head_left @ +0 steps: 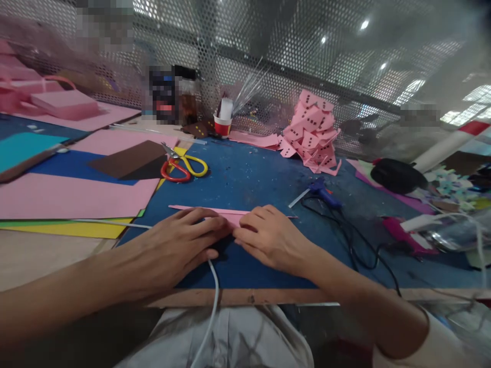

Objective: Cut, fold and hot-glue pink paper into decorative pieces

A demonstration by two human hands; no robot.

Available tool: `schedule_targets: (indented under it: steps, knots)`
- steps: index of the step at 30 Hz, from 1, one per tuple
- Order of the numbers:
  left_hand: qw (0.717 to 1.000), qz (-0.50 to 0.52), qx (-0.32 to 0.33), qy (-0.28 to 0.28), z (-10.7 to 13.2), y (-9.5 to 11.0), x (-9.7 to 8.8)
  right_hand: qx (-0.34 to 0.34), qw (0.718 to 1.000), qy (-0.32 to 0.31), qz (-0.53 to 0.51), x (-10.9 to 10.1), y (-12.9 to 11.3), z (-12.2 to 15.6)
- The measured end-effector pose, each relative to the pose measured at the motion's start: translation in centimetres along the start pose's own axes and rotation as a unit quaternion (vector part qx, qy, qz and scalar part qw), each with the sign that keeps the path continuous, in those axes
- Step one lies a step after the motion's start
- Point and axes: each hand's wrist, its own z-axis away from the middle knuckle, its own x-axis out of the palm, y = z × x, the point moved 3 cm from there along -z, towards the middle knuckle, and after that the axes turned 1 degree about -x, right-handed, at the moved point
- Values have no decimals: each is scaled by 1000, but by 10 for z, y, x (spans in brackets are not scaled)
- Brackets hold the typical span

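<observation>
A narrow pink craft sheet point(231, 219) lies crosswise near the front of the blue table mat, its long edge folded or raised. My left hand point(184, 240) presses on its left part with the fingers curled over it. From the other side, my right hand point(268, 236) grips the sheet with bent fingers, close to the left fingertips. Both palms hide much of the sheet. A white cable point(215, 291) runs under my left hand and down over the table's edge. Red-and-yellow scissors point(184, 166) rest beyond my left hand.
A blue glue gun point(324, 194) with a black cord lies at right. Pink dotted pieces point(310, 133) are heaped behind, near a red-and-white cup point(222, 125). Coloured sheets point(76, 197) are stacked at left. A perforated metal screen point(245, 46) closes off the back.
</observation>
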Motion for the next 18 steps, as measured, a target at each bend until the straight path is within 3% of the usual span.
schedule_targets:
  steps: [18]
  knots:
    - [999, -11, 26, 19, 0, -1, -3, -20, 1000, 6, 14, -2, 1, 8]
